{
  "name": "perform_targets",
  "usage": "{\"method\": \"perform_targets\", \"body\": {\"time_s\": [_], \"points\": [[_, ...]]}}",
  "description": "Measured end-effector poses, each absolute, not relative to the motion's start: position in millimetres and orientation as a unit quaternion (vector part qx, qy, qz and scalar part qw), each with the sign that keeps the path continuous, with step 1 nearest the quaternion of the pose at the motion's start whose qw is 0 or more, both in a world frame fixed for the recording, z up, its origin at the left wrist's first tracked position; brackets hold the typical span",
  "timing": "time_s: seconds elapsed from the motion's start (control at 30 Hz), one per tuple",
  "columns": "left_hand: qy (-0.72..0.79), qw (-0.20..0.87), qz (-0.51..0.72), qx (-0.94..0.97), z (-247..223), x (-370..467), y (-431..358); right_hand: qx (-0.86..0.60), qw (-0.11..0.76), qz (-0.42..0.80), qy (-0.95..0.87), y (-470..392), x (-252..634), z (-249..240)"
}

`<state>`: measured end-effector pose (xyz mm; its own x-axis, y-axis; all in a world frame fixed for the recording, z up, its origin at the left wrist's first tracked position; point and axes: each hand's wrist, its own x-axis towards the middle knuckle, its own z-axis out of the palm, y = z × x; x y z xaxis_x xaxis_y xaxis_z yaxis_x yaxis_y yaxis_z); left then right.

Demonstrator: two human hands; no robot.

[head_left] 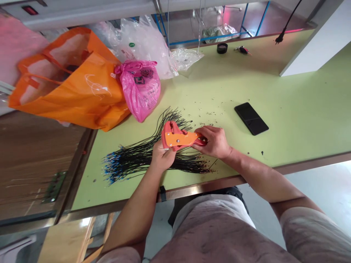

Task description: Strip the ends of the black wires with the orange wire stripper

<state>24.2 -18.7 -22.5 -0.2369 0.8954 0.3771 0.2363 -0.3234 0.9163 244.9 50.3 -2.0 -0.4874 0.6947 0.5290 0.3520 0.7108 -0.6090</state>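
One head-worn view, from above the near edge of the tabletop [296, 106], facing forward and steeply down; fairly close to left hand [163, 156] and right hand [216, 141]; near-left corner in frame.

The left hand [163, 157] is gripping, the left forearm [141, 199] pointing toward one o'clock; the right hand [216, 142] is clasping, the right forearm [253, 170] pointing toward ten o'clock

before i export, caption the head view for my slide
Right hand grips an orange-and-red hand tool, left hand at its wide end, over black wires on a green tabletop.
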Motion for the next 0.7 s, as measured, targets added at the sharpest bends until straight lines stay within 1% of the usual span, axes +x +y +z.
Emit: {"method": "perform_targets", "body": {"time_s": [0.13,0.27,0.43,0.57,0.7], "points": [[0.543,0.292,0.560,0.553,-12.2,22.1,-20.1,-0.342,0.449,0.361,-0.742,55.4,245.0,3.5],[0.555,0.282,0.538,0.568,-10.0,21.2,-18.1,-0.366,0.483,0.423,-0.674,63.1,246.4,4.0],[0.601,0.159,0.431,0.654,-23.7,15.5,-9.7,-0.375,0.490,0.438,-0.653,67.0,246.8,3.8],[0.622,0.104,0.320,0.707,-35.2,8.3,-3.9,-0.375,0.494,0.444,-0.646,67.5,247.7,6.2],[0.626,0.045,0.298,0.719,-34.1,6.8,-4.0,-0.377,0.495,0.451,-0.640,68.8,248.4,7.1]]}}
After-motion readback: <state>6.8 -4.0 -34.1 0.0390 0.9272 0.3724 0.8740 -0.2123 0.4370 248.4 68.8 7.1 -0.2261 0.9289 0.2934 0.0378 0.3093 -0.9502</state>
